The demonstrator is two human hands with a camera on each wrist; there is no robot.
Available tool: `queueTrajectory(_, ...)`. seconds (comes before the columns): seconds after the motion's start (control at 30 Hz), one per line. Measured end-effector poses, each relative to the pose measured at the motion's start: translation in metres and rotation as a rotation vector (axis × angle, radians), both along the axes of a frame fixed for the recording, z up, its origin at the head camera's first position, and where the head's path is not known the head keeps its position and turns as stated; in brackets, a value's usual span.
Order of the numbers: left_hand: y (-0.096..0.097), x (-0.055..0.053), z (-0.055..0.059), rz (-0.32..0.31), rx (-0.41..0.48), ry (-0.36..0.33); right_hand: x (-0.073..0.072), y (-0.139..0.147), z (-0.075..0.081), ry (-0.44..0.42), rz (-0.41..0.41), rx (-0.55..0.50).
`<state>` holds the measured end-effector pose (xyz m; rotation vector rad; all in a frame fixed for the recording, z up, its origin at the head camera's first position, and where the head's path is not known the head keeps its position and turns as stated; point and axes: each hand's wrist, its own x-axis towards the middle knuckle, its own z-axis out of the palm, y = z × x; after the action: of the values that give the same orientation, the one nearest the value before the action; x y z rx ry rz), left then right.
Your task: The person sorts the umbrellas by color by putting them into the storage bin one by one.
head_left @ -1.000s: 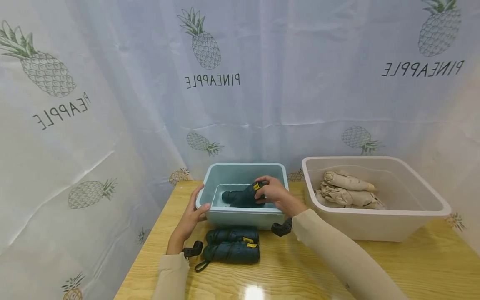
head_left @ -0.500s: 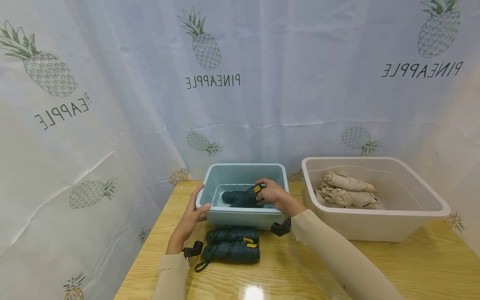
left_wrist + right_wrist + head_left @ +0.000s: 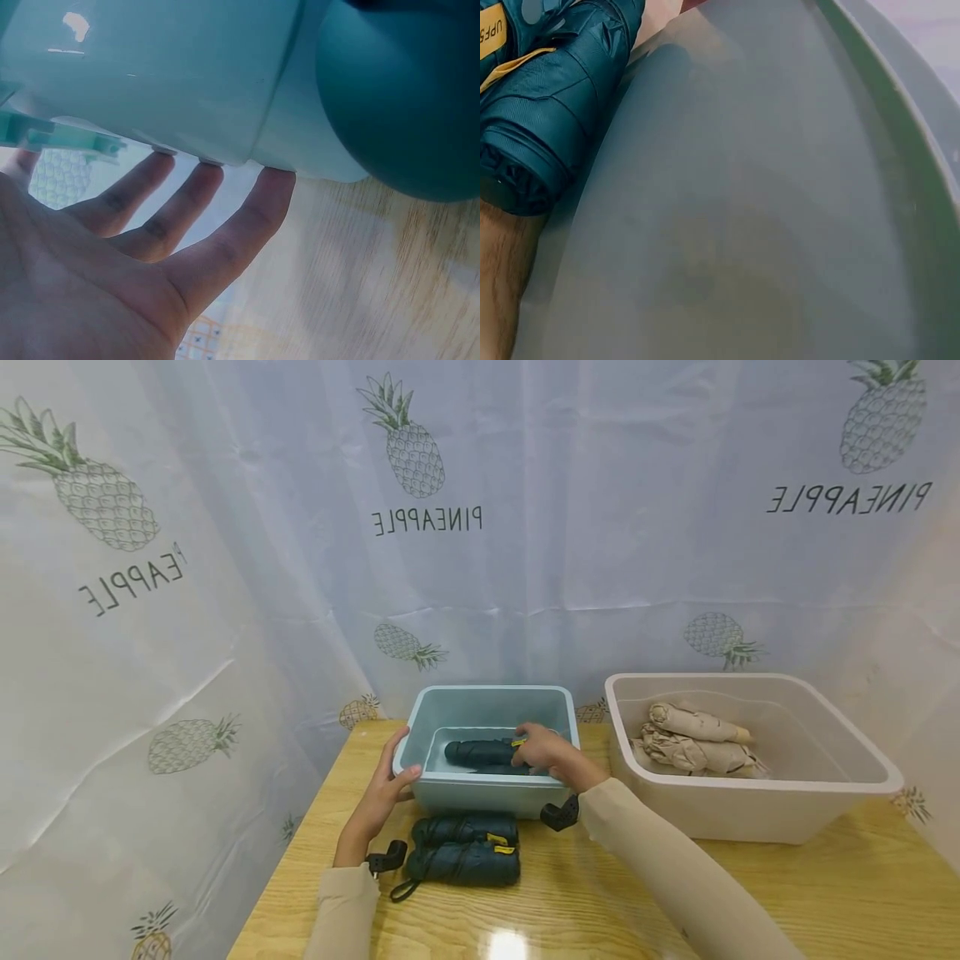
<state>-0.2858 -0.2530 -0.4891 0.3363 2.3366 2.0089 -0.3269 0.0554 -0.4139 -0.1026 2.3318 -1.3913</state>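
A light blue bin (image 3: 480,795) stands at the back of the table. My left hand (image 3: 384,783) rests on its left front corner, thumb over the rim. In the left wrist view, the straight fingers (image 3: 232,244) touch its outer wall. My right hand (image 3: 546,750) reaches inside, its fingers curled at the right end of a dark green folded umbrella (image 3: 477,752); the fingertips are partly hidden. Another dark umbrella shows partly beneath it. Two similar folded umbrellas with yellow tags lie in front of the bin, the nearer umbrella (image 3: 465,865) having a wrist loop.
A larger beige bin (image 3: 742,814) stands to the right, holding beige folded umbrellas (image 3: 693,735). Wooden table (image 3: 600,910) extends in front. A curtain (image 3: 525,552) printed with pineapples hangs behind and to the left.
My right hand has lowered slightly with the umbrella, which has gone from slanted to nearly level inside the blue bin. The left hand has stayed in place.
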Motion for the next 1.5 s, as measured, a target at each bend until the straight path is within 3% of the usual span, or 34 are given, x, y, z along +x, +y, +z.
queueTrajectory(0.23,0.002,0.001,-0.001,0.0,-0.003,-0.001,0.0,0.0,-0.004,0.135,-0.055,0.016)
queueTrajectory(0.43,0.003,0.002,-0.002,0.001,-0.004,0.001,0.003,0.001,-0.004,0.29,-0.104,-0.108)
queueTrajectory(0.53,0.004,0.002,-0.002,0.002,-0.003,0.001,0.008,0.002,-0.002,0.419,-0.104,-0.236)
queueTrajectory(0.77,0.004,0.003,-0.001,-0.004,-0.001,0.002,0.027,0.004,-0.004,0.821,-0.053,-0.478)
queueTrajectory(0.9,0.004,0.003,0.001,0.002,0.002,0.0,0.041,0.004,-0.012,0.953,-0.004,-0.548)
queueTrajectory(1.07,0.003,0.002,0.001,0.006,0.004,-0.001,0.063,0.004,-0.022,0.962,0.136,-0.586)
queueTrajectory(1.17,0.002,0.0,0.001,0.004,0.002,-0.005,0.078,0.004,-0.03,0.877,0.273,-0.557)
queueTrajectory(1.3,0.001,0.0,0.0,0.005,-0.001,-0.005,0.095,0.003,-0.04,0.745,0.403,-0.345)
queueTrajectory(1.4,0.001,0.0,0.0,0.001,0.002,0.0,0.103,0.003,-0.048,0.705,0.396,-0.132)
queueTrajectory(1.5,0.001,0.0,-0.001,-0.004,0.006,0.0,0.105,0.005,-0.056,0.682,0.353,0.012)
